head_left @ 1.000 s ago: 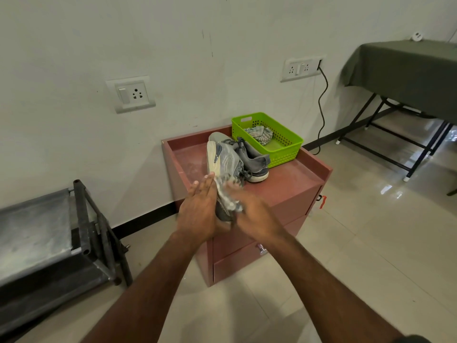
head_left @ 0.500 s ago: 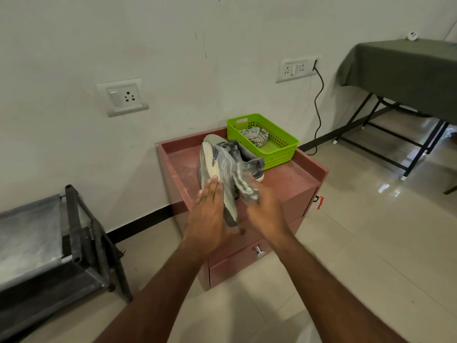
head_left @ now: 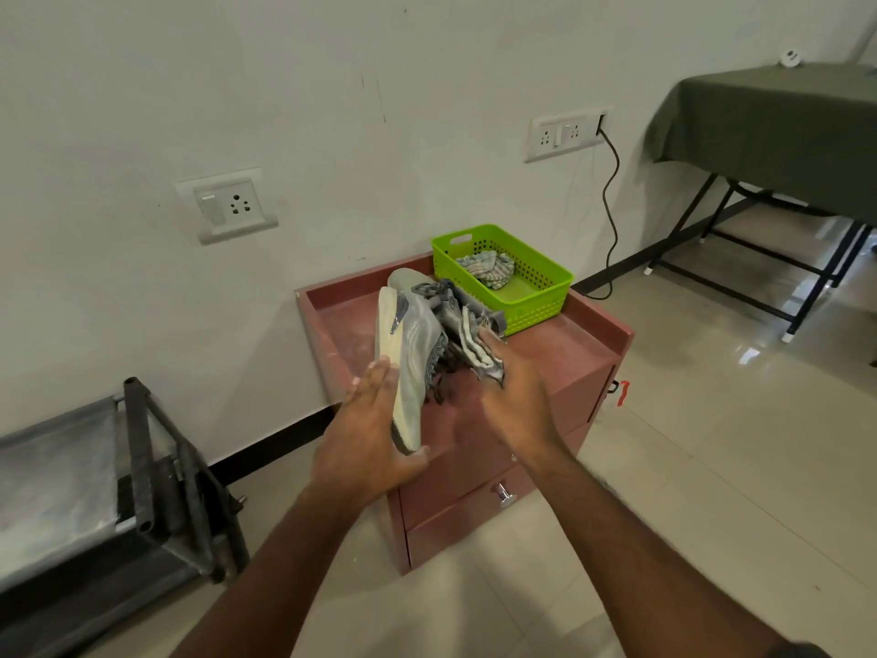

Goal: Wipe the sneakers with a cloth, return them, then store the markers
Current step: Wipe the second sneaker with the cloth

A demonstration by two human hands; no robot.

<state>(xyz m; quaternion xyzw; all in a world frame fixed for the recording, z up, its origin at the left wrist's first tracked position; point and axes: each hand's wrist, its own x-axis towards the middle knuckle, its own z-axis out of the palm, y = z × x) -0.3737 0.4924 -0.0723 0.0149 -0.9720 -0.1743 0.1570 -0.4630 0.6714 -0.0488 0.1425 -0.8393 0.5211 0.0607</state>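
Observation:
My left hand (head_left: 370,439) grips a grey sneaker (head_left: 413,353) by its pale sole, holding it on edge above the front of the red drawer cabinet (head_left: 560,349). My right hand (head_left: 515,396) holds a crumpled grey cloth (head_left: 479,344) against the sneaker's laced side. A second grey sneaker (head_left: 455,296) stands behind on the cabinet top, mostly hidden by the held one. A green basket (head_left: 545,292) at the back right of the cabinet holds a striped rag (head_left: 489,268). No markers are visible.
The cabinet stands against a white wall with two socket plates (head_left: 228,206) and a hanging black cable (head_left: 612,197). A dark metal rack (head_left: 142,467) is at the left. A folding table with a green cover (head_left: 769,111) stands at the right. The floor is glossy tile.
My right hand with the cloth has moved up and away along the sneaker, from near the heel to the laced part. My left hand has shifted its hold lower on the sole.

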